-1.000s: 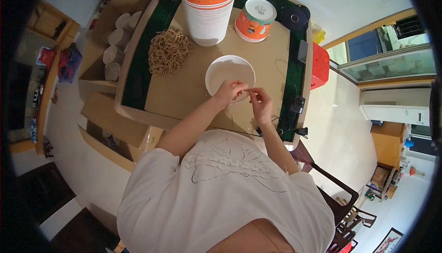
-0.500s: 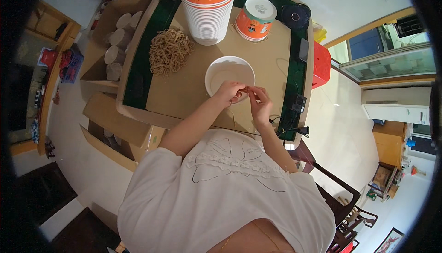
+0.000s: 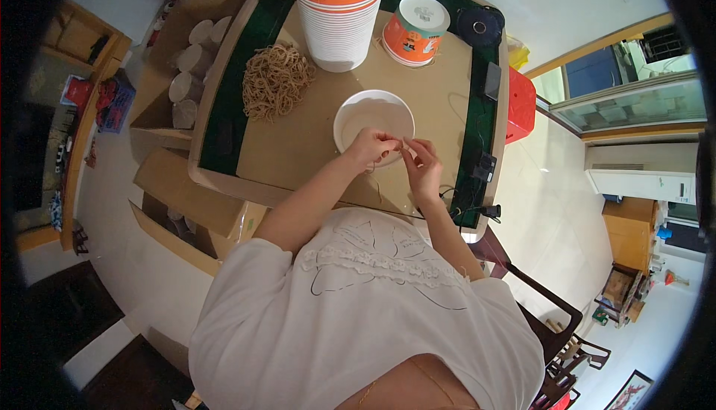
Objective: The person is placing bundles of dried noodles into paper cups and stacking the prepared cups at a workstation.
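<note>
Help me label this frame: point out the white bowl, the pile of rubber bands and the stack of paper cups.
white bowl (image 3: 365, 112): head view, on its bare inner wall.
pile of rubber bands (image 3: 274, 80): head view, middle of the heap.
stack of paper cups (image 3: 339, 26): head view, on the white ribbed side.

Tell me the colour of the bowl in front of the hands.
White, inside and rim alike. The bowl shows best in the head view, its only view.

A thin tan rubber band (image 3: 403, 146) is pinched between the fingertips of both hands, just over the near rim of a round white paper bowl (image 3: 373, 121). The bowl stands upright and open on the brown tabletop, near the table's middle, its pale inside showing nothing that can be told.
</note>
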Demonstrator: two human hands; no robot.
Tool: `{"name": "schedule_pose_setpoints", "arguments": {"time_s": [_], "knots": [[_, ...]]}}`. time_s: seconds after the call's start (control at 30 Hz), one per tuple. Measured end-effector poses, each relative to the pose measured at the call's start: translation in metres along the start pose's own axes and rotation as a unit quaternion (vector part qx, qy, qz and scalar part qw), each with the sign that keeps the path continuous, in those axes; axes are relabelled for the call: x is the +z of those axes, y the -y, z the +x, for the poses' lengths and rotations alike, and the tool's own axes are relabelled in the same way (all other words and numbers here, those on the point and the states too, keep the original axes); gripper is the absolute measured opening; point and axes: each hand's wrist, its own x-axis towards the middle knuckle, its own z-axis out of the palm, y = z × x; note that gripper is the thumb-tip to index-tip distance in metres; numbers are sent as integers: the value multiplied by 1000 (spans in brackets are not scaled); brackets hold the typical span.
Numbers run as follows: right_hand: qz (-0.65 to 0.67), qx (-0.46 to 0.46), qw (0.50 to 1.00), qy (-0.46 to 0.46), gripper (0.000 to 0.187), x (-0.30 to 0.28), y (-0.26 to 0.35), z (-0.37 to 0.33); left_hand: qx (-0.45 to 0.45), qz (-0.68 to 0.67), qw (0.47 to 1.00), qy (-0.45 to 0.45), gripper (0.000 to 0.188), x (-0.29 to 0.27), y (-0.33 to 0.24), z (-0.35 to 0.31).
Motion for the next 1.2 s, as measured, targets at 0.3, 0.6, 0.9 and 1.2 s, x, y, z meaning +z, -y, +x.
{"name": "schedule_pose_setpoints", "arguments": {"time_s": [0.3,0.6,0.9,1.2], "knots": [[33,101,992,69,14,1,-11,6,73,63,995,-32,14,1,-2,-8],[131,126,980,84,10,7,-22,10,109,68,990,-52,15,3,-5,-15],[7,61,996,66,16,2,2,9,186,155,965,-99,12,2,8,-6],[-4,51,997,63,20,10,-4,7,177,75,975,-114,12,-1,8,-1]]}}
